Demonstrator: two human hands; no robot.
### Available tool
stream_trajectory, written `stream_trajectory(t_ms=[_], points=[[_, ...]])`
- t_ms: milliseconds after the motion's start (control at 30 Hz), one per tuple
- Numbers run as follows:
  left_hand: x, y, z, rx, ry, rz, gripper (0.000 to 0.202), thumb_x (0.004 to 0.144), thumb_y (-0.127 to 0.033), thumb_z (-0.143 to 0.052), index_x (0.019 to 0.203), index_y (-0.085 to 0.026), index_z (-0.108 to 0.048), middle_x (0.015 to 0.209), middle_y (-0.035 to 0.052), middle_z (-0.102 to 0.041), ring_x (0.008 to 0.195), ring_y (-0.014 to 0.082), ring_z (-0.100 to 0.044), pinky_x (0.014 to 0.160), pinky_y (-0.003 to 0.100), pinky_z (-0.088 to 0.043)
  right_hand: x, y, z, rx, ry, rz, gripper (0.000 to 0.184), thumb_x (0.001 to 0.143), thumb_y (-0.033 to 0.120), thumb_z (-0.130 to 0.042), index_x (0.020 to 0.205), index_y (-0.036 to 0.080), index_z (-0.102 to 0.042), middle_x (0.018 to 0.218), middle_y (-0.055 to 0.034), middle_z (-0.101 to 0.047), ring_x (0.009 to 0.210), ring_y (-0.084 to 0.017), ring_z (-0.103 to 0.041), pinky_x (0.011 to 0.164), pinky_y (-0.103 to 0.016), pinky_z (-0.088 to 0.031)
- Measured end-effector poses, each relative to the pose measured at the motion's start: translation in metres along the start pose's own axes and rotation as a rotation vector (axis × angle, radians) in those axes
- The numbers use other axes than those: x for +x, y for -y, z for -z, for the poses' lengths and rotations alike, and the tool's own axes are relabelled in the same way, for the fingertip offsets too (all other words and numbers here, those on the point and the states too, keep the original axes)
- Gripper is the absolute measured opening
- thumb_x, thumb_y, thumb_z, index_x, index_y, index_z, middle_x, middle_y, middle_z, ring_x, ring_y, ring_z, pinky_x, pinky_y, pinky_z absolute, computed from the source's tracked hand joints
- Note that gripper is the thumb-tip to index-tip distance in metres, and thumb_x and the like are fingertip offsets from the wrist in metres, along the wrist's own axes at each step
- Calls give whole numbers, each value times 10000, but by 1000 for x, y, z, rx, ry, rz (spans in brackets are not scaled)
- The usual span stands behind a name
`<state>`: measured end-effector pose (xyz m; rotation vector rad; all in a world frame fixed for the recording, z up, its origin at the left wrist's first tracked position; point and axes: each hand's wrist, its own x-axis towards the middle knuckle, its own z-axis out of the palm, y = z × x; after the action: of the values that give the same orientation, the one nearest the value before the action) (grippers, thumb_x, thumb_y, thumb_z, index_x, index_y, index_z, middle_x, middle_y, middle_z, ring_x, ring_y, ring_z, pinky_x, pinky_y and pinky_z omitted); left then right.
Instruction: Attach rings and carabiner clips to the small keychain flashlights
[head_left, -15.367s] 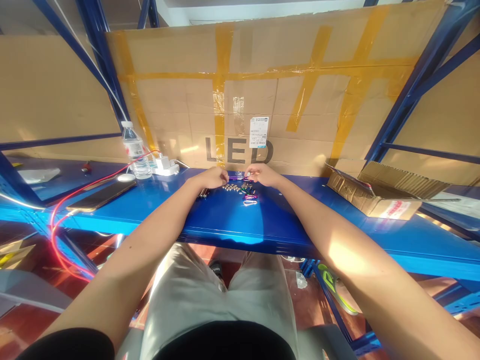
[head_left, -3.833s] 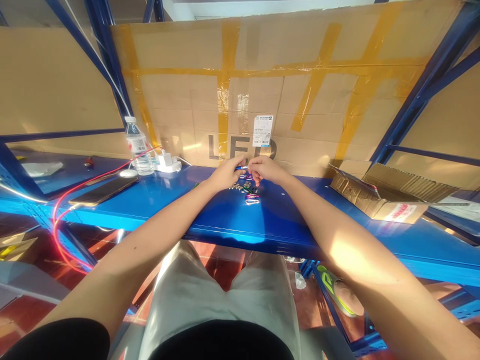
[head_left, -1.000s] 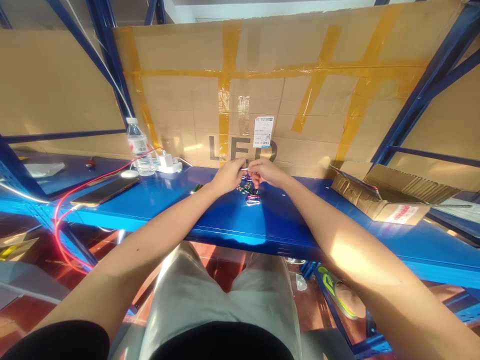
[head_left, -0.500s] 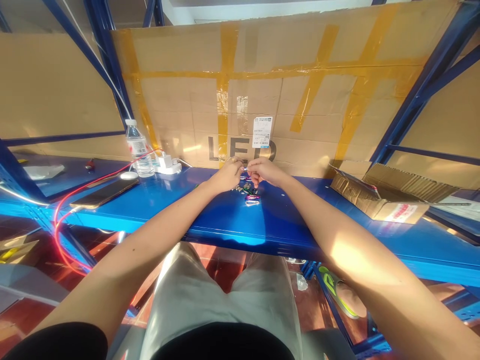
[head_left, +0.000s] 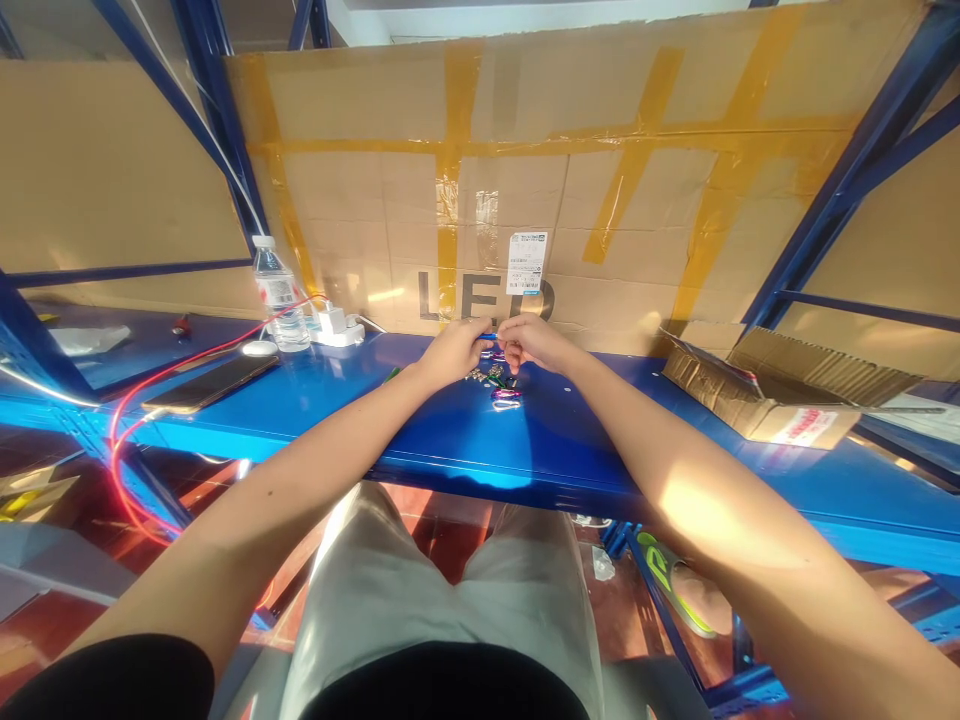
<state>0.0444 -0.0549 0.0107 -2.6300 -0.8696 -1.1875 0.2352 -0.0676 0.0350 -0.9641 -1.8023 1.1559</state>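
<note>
Blue slim piece sits at frame centre; fingers of our left hand and right hand pinch opposite ends. We judge it light, stiff, slightly slippery, best gripped near its ends.

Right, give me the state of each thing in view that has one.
Left hand: closed on the small blue piece
Right hand: fingers bent, at that piece's end
Small blue piece: held, partly hidden
Small metal parts: loose, clustered
Bottle: upright, capped
Phone: lying flat
Small carton: open
Large cardboard: standing, taped
</note>
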Motion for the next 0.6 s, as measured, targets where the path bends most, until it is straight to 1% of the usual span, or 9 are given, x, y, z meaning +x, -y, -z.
stream_trajectory(t_ms=[67, 167, 233, 300, 433, 600], points=[[0, 0, 0, 19, -17, -48, 143, 903, -79, -480, 838, -195, -531, 751, 35, -596, 695, 194, -555, 626, 297, -385, -1, 3, 0, 87, 19, -26, 197, 740, 101, -602, 622, 204, -482, 448, 46, -350, 415, -130, -427, 429, -274, -461], [-1, -2, 1, 76, -28, -83, 144, 926, -92, -458, 846, -198, -514, 765, 47, -573, 729, 213, -555, 632, 313, -387, 0, 7, -1, 199, 49, -129, 178, 744, 102, -565, 648, 209, -459, 459, 47, -322, 437, -121, -366, 417, -250, -406], [-1, -4, 1, 100, -34, -67, 125, 952, -137, -472, 850, -200, -507, 781, 59, -572, 770, 230, -566, 666, 333, -405, 0, 9, -1, 226, 48, -176, 176, 751, 100, -550, 671, 214, -442, 466, 49, -313, 445, -120, -340, 420, -242, -389], [0, -6, 1, 100, -29, -41, 148, 980, -164, -450, 847, -203, -502, 788, 69, -571, 799, 240, -571, 700, 350, -419, -1, 10, -2, 233, 43, -173, 200, 748, 87, -544, 679, 222, -414, 479, 48, -317, 451, -119, -329, 427, -240, -387], [1, -7, 0, 61, 11, -15, 209, 979, -118, -389, 827, -214, -495, 768, 67, -556, 787, 238, -547, 710, 358, -419, -2, 9, -2, 243, 59, -176, 230, 746, 66, -542, 685, 226, -389, 499, 47, -316, 460, -116, -323, 430, -229, -381], [4, -5, 0, 23, -35, -47, 223, 946, -85, -407, 788, -220, -487, 783, 65, -561, 862, 247, -537, 788, 377, -437, -1, 9, 0, 370, 42, -267, 178, 768, 65, -529, 735, 209, -428, 518, 57, -306, 446, -97, -287, 401, -191, -333]])
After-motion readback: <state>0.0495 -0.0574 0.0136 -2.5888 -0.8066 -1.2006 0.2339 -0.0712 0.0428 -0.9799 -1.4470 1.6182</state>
